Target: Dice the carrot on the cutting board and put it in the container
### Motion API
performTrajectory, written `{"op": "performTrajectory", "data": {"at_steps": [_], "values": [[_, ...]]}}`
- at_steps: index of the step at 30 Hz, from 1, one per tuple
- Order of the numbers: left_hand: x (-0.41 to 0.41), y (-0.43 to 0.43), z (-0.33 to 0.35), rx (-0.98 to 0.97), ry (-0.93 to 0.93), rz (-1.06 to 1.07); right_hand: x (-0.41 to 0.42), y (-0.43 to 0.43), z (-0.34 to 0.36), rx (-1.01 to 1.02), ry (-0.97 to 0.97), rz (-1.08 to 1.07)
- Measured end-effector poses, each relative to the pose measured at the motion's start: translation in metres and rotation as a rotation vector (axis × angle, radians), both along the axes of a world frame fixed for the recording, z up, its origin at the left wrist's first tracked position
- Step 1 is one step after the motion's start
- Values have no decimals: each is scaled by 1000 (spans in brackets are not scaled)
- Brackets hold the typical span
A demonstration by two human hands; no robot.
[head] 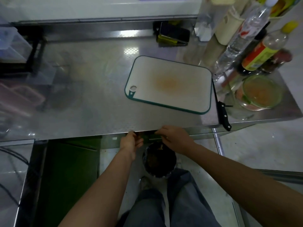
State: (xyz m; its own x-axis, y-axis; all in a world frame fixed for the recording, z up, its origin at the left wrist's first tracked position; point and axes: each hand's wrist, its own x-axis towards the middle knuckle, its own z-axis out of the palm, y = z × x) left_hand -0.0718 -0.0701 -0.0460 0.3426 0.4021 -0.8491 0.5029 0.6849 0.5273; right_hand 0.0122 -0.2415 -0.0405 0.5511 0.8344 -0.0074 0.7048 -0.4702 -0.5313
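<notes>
Carrot dice fill the glass container (pixel 260 93) at right of frame, beside the stained cutting board (pixel 168 84); left hand (pixel 131 142) and right hand (pixel 175 138) pinch something unclear below the desk (pixel 82 95) edge

Both forearms were bare, no sleeves in view up to the frame edge. The left hand (pixel 131 141) carried no ring or watch that could be seen. The right hand (pixel 176 139) had a thin ring on one finger. The person wore loose blue-grey denim trousers (pixel 185 200), creased at the knees. A pale shoe (pixel 145 182) showed below them, blurred.
</notes>
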Motion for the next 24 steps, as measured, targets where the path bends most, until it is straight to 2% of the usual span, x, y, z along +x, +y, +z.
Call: {"op": "performTrajectory", "data": {"at_steps": [5, 8, 13, 16, 19, 24], "values": [[3, -3, 12, 2, 18, -64, 13, -4, 6, -23, 80, -62], [6, -6, 26, 98, 83, -219, 15, -8, 15, -48, 173, -92], [13, 1, 38, 404, 179, -598, 33, -20, 43, 1, 256, -204], [21, 4, 47, 675, 249, -863, 49, -29, 52, 38, 214, -286], [38, -1, 55, 924, 221, -1015, 69, -29, 50, -83, 161, -339], [72, -2, 52, 1205, 82, -1208, 89, -10, 42, -298, 83, -278]]}}
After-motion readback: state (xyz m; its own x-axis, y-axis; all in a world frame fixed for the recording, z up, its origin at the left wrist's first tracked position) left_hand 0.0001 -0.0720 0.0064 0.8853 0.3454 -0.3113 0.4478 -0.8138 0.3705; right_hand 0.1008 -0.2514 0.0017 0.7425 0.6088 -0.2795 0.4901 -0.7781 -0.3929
